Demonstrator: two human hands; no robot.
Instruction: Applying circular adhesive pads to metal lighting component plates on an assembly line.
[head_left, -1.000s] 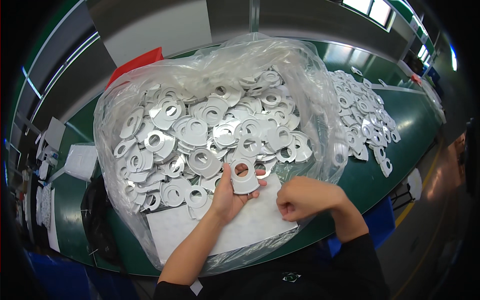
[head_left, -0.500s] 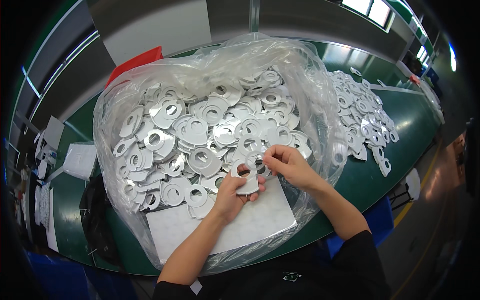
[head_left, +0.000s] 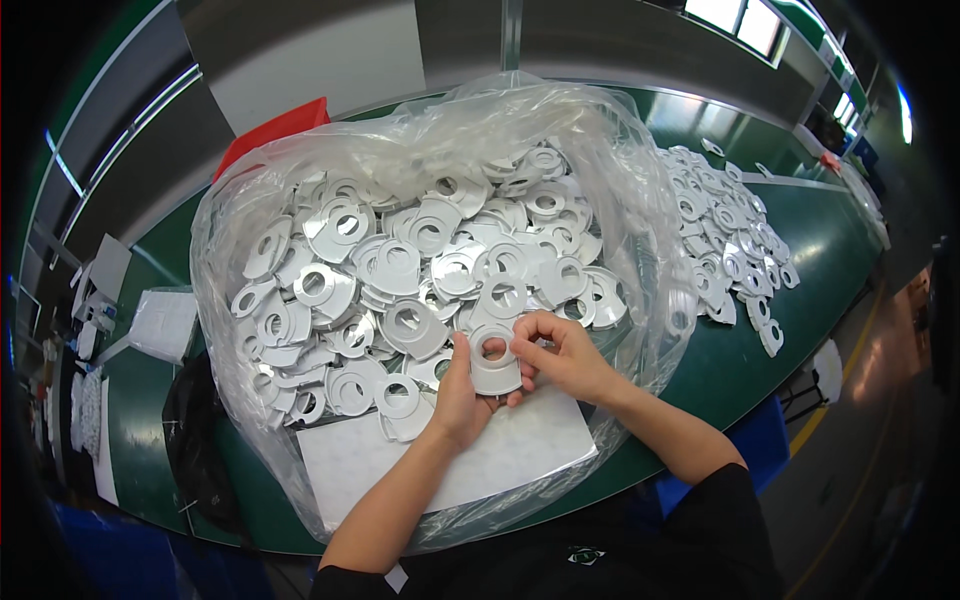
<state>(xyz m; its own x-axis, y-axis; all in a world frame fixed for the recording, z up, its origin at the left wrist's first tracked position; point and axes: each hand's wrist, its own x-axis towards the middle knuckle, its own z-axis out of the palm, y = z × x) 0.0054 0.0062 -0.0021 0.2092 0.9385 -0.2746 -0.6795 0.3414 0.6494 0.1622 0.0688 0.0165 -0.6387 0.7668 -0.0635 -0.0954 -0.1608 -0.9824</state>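
My left hand [head_left: 462, 402] is closed around a flat white plastic plate [head_left: 495, 378] with a large round hole, fingers under it and thumb at its left edge. My right hand [head_left: 568, 362] pinches at the upper right of that plate, by the ring around its hole. Whether a separate ring lies between those fingertips is hard to see. Just beyond both hands, many similar white plates [head_left: 397, 268] are heaped in a large clear plastic bag [head_left: 222, 300], opened wide. Below the hands a white flat sheet [head_left: 440, 462] rests on the near part of the bag.
More white plates [head_left: 728, 215] lie loose on the green table [head_left: 820, 215] at the right. A red bin [head_left: 270, 133] stands behind the bag at the far left. A wrapped white packet [head_left: 162, 325] and a black bag [head_left: 190, 430] sit on the left.
My right hand has moved left and down, bringing the thin clear ring it pinched onto the plate's hole. The left hand has tilted the plate upright and shifted its thumb to the edge.
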